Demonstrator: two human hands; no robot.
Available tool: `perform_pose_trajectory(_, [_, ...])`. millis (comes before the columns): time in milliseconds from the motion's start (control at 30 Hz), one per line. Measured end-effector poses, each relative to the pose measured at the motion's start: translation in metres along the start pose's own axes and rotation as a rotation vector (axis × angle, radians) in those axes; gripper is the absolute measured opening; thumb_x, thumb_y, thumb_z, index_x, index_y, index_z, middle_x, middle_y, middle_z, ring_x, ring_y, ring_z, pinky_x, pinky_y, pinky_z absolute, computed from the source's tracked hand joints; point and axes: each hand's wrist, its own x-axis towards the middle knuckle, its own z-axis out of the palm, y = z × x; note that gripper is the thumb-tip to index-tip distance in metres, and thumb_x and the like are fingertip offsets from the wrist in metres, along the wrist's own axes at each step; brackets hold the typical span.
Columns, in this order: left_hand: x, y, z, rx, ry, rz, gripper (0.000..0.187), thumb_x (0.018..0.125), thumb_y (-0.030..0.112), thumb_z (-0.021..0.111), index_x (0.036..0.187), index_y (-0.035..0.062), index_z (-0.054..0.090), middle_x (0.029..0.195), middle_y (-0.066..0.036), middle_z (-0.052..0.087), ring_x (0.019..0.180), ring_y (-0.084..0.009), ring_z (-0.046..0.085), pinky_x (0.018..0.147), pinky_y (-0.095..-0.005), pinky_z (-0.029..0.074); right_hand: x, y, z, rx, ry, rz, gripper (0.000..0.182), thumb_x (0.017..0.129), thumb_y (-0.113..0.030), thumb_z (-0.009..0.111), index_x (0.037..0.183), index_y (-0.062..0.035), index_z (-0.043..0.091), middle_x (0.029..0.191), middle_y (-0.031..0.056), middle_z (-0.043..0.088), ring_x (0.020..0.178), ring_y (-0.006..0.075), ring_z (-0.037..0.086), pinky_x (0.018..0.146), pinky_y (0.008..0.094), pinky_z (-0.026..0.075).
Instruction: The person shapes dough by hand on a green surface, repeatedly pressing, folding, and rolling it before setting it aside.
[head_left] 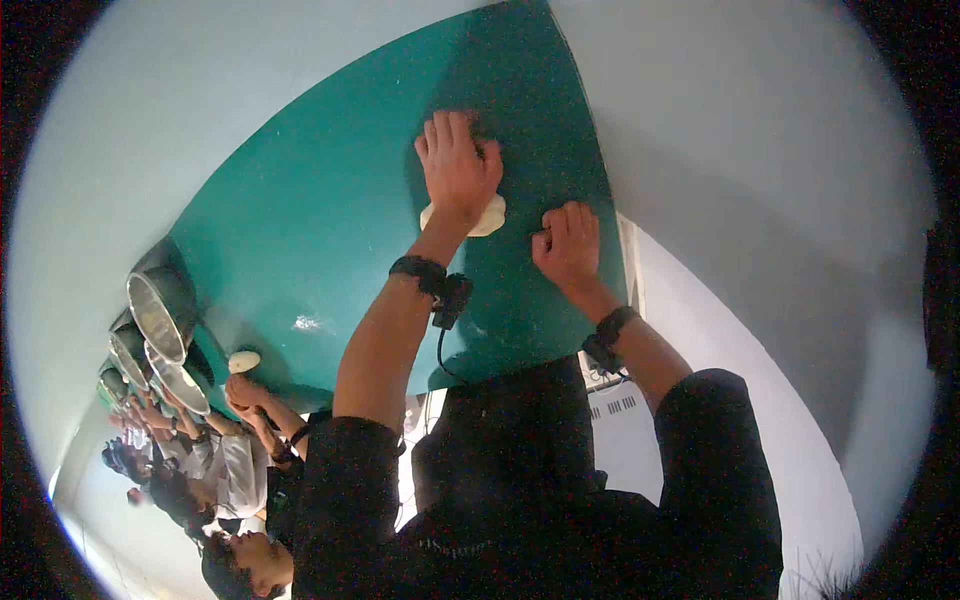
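My left hand (460, 165) reaches over a pale lump of dough (490, 216) on the green table (340, 200). Its heel and wrist cover the middle of the lump, which shows on both sides. The fingers point away from me, stretched out and a little apart. To the right of the dough, apart from it, my right hand (570, 245) rests near the table's right edge with its fingers curled in and nothing visible in them. Both wrists wear black bands with small devices attached.
At left, a co-worker's hands (245, 392) are beside a smaller dough piece (244, 361). White flour (307, 323) dusts the table. Metal bowls (158, 318) stand along the far left, where several other people work. A grey wall (720, 170) borders the right side.
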Motion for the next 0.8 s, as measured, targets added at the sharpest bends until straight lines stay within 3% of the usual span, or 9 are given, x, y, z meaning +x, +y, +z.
perform_pose_trajectory(167, [0.018, -0.002, 0.004, 0.064, -0.068, -0.008, 0.038, 0.083, 0.016, 0.064, 0.119, 0.0065, 0.058, 0.117, -0.015, 0.056, 0.113, -0.0354, 0.054, 0.096, -0.0515, 0.041, 0.003, -0.003, -0.004, 0.044, 0.051, -0.019, 0.023, 0.073, -0.017, 0.066, 0.094, -0.0112, 0.057, 0.095, 0.0134, 0.053, 0.09, 0.0375, 0.056, 0.078, 0.0534, 0.046])
perform_pose_trajectory(267, [0.027, -0.009, 0.011, 0.068, 0.023, 0.088, 0.037, 0.084, 0.016, 0.063, 0.119, 0.007, 0.058, 0.116, -0.015, 0.056, 0.111, -0.0359, 0.054, 0.095, -0.0513, 0.041, 0.008, -0.005, -0.006, 0.055, 0.1, -0.024, 0.02, 0.072, -0.013, 0.064, 0.091, -0.011, 0.057, 0.09, 0.0126, 0.052, 0.086, 0.0369, 0.056, 0.073, 0.0521, 0.045])
perform_pose_trajectory(367, [0.034, -0.017, 0.018, 0.0, -0.029, 0.126, 0.042, 0.091, 0.027, 0.062, 0.128, 0.0074, 0.057, 0.123, -0.02, 0.056, 0.117, -0.0428, 0.053, 0.1, -0.0568, 0.041, 0.0, -0.001, -0.001, 0.032, 0.058, 0.0, 0.025, 0.074, -0.019, 0.067, 0.096, -0.0116, 0.058, 0.096, 0.0133, 0.054, 0.089, 0.0372, 0.056, 0.076, 0.0531, 0.047])
perform_pose_trajectory(567, [0.055, -0.019, 0.022, 0.017, -0.098, 0.199, 0.041, 0.091, 0.028, 0.061, 0.126, 0.0057, 0.058, 0.121, -0.021, 0.056, 0.113, -0.0431, 0.055, 0.097, -0.0564, 0.043, 0.012, -0.004, -0.009, 0.006, 0.11, -0.037, 0.018, 0.073, -0.013, 0.062, 0.091, -0.0117, 0.056, 0.088, 0.0119, 0.052, 0.082, 0.0354, 0.056, 0.07, 0.0499, 0.045])
perform_pose_trajectory(667, [0.062, -0.019, 0.026, 0.12, -0.038, 0.269, 0.037, 0.084, 0.024, 0.066, 0.117, 0.0084, 0.058, 0.113, -0.013, 0.057, 0.107, -0.0348, 0.056, 0.09, -0.0501, 0.043, 0.012, -0.002, -0.007, 0.024, 0.129, -0.049, 0.018, 0.073, -0.013, 0.063, 0.091, -0.0121, 0.056, 0.089, 0.0118, 0.052, 0.082, 0.0353, 0.056, 0.07, 0.0497, 0.045])
perform_pose_trajectory(800, [0.068, -0.02, 0.029, 0.137, -0.072, 0.274, 0.035, 0.084, 0.024, 0.066, 0.115, 0.0088, 0.059, 0.111, -0.013, 0.058, 0.106, -0.0348, 0.057, 0.088, -0.0498, 0.044, 0.015, -0.006, -0.01, 0.023, 0.177, -0.062, 0.019, 0.073, -0.014, 0.064, 0.091, -0.0125, 0.056, 0.09, 0.012, 0.052, 0.085, 0.0359, 0.055, 0.071, 0.0498, 0.045])
